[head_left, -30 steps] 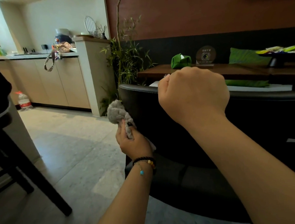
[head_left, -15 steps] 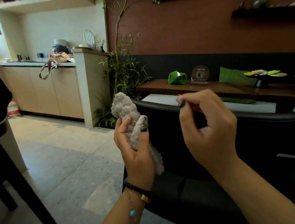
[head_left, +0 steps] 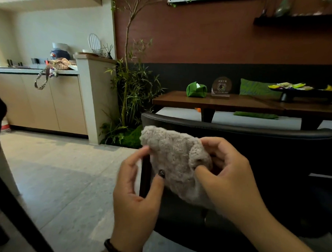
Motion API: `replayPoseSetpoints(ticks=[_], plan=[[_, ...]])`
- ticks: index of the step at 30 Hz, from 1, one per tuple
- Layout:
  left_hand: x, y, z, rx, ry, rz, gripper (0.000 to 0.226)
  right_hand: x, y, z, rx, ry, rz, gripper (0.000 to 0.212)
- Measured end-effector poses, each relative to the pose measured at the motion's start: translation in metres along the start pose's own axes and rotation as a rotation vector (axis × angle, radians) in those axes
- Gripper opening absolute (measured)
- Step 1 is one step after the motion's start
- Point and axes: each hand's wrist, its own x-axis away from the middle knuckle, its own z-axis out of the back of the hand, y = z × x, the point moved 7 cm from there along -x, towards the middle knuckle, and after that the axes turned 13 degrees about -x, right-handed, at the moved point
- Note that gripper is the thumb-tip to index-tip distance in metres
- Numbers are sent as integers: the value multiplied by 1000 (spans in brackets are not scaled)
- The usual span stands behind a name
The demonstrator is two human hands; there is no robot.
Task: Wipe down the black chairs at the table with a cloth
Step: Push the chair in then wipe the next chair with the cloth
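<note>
- Both hands pinch the cloth (head_left: 176, 164) in mid-air, near the black chair (head_left: 256, 132): left hand (head_left: 137, 197) at its left edge, right hand (head_left: 227, 178) clamped on the bunched right side.
- You risk dropping it while refolding.
- Stay bunched and you'll likely wipe poorly, missing the chair's top rim.

Both hands hold a fluffy grey cloth (head_left: 176, 162) in front of the black chair (head_left: 274, 147). The left hand (head_left: 137, 193) pinches its left edge; the right hand (head_left: 227, 178) grips its right side. Beyond, a tabletop (head_left: 229, 103) carries what looks like a green pouch (head_left: 196, 89).
</note>
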Motion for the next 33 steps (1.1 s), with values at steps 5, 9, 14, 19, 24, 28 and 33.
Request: replayPoseSetpoints(ticks=[5,9,14,19,24,28,33], plan=[[-29,21,2,-167,-282,-229,64,-8,-27,-8,320,-330,100,46],[-32,22,-18,-43,-624,-151,47,-15,-37,-9,307,-400,114,41],[-35,16,-15,62,-492,-33,27,-12,-38,-1,328,-386,115,32],[-30,-4,-11,357,-398,269,20,4,-23,-5,337,-425,72,24],[-14,-26,-21,292,-484,488,28,8,-24,18,554,-106,261,23],[-5,-30,-33,407,-538,592,28,38,-21,-11,613,-219,481,47],[-2,-13,-47,592,-633,634,47,35,8,-23,401,-251,230,64]])
